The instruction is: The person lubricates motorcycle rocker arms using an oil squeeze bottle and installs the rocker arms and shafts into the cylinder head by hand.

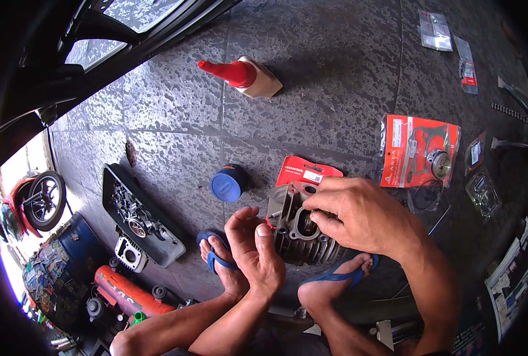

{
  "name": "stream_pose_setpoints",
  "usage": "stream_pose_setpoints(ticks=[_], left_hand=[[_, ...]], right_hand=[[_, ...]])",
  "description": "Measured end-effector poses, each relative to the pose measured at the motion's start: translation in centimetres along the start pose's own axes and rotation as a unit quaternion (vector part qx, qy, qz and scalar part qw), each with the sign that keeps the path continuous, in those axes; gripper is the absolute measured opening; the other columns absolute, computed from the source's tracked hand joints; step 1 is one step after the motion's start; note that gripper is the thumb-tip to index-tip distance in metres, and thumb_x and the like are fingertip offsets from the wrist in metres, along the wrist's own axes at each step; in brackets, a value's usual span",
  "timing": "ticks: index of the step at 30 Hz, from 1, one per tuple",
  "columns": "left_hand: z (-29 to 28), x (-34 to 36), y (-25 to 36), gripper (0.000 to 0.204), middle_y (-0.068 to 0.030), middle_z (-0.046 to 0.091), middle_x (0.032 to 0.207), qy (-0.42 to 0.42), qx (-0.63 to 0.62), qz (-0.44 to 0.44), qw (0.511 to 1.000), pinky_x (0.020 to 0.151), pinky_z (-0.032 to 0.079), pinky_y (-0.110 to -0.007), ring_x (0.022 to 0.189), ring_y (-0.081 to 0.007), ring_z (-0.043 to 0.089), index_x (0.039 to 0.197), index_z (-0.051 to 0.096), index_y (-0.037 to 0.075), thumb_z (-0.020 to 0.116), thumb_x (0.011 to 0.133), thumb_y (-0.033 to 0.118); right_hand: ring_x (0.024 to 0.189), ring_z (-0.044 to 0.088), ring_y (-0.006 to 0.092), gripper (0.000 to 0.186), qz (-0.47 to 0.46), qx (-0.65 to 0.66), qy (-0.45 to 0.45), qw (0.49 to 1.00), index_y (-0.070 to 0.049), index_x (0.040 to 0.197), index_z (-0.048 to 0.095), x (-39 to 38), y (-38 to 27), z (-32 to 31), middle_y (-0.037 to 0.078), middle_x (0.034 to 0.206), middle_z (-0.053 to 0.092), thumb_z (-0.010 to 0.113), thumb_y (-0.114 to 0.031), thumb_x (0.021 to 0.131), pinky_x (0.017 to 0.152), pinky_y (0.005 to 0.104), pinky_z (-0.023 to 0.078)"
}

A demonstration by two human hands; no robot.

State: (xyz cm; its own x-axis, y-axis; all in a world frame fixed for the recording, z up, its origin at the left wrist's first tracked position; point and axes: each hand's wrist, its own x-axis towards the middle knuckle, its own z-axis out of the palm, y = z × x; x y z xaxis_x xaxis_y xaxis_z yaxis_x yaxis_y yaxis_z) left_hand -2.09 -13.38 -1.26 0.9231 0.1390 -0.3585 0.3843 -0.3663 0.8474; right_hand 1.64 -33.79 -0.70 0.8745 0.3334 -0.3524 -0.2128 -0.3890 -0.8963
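Observation:
A grey finned metal engine cylinder stands on the dark stone floor between my feet in blue sandals. My left hand presses against its left side, fingers together, steadying it. My right hand rests on top of the cylinder, fingertips pinched at the round bore opening; whether they hold a small part is hidden. A red card packet lies just behind the cylinder.
A blue round cap sits left of the cylinder. A grey tray of engine parts lies further left. A red-nozzled bottle lies at the back. A red gasket packet and small plastic bags lie to the right.

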Motion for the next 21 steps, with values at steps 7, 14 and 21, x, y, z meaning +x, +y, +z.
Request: stream_pose_setpoints(ticks=[7, 14, 21], left_hand=[[1.1, 0.3, -0.7, 0.036, -0.0086, 0.051, 0.118, -0.022, 0.001, -0.012, 1.000, 0.085, 0.042, -0.026, 0.091, -0.0107, 0.051, 0.129, 0.043, 0.004, 0.052, 0.098, 0.020], [1.4, 0.2, -3.0, 0.053, -0.0097, 0.046, 0.117, 0.023, -0.042, 0.062, 0.997, 0.076, 0.042, -0.023, 0.084, -0.0104, 0.051, 0.139, 0.031, 0.004, 0.055, 0.098, 0.027], [1.1, 0.1, -3.7, 0.057, -0.0102, 0.045, 0.117, 0.025, -0.058, 0.078, 0.995, 0.070, 0.040, -0.019, 0.080, -0.0091, 0.050, 0.141, 0.028, 0.004, 0.056, 0.097, 0.026]], right_hand=[[0.078, 0.066, 0.0327, 0.018, 0.018, 0.006, 0.000, 1.000, 0.001, 0.096, 0.069, -0.2, 0.1, -0.3, 0.015, 0.088, 0.066, 0.068, -0.009, 0.082, 0.069, 0.0404, 0.052], [0.078, 0.065, 0.0347, 0.014, 0.012, 0.030, 0.063, 0.997, 0.001, 0.092, 0.067, -0.5, -0.4, -1.3, 0.015, 0.084, 0.064, 0.067, -0.009, 0.082, 0.069, 0.0427, 0.053], [0.079, 0.065, 0.0329, 0.017, 0.001, -0.016, 0.066, 0.998, 0.000, 0.095, 0.067, -1.0, -0.9, -1.0, 0.014, 0.087, 0.063, 0.066, -0.012, 0.083, 0.070, 0.0423, 0.053]])
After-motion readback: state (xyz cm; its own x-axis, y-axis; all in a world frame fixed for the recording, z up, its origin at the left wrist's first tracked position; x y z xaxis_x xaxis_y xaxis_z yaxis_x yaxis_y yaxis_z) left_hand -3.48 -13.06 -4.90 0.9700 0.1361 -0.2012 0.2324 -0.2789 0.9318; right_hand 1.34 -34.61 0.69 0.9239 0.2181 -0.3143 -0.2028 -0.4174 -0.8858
